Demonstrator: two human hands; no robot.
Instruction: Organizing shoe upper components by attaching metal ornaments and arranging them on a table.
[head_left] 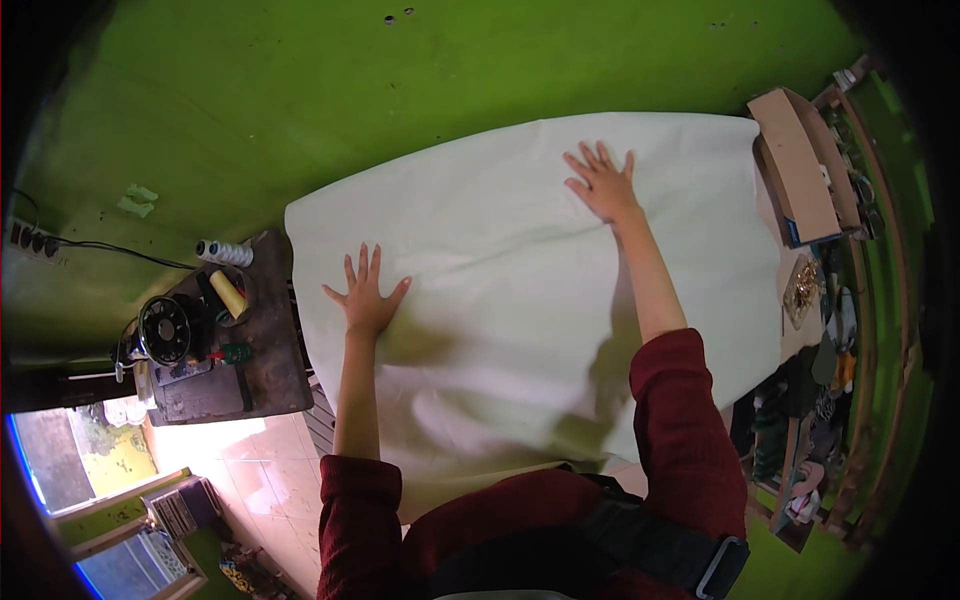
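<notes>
A large white sheet [500, 290] is spread over a table against the wall, hanging down at the near side; whether it is cloth or another material I cannot tell. Soft creases run across its middle, between my hands. Near its left part, my left hand [368, 298] is on the sheet with fingers spread. Farther away and to the right, my right hand [605, 187] is also on the sheet, fingers spread and palm down. Neither hand holds anything. Both forearms are bare below rolled-up dark red sleeves.
At left, a dark worktable [262, 375] bears a sewing machine [165, 330], a yellow thread cone [228, 294], white thread spools [228, 254] and a small green bottle [236, 353]. A cardboard box [797, 165] stands at the far right, beside cluttered shelves. The green wall [450, 60] borders the back.
</notes>
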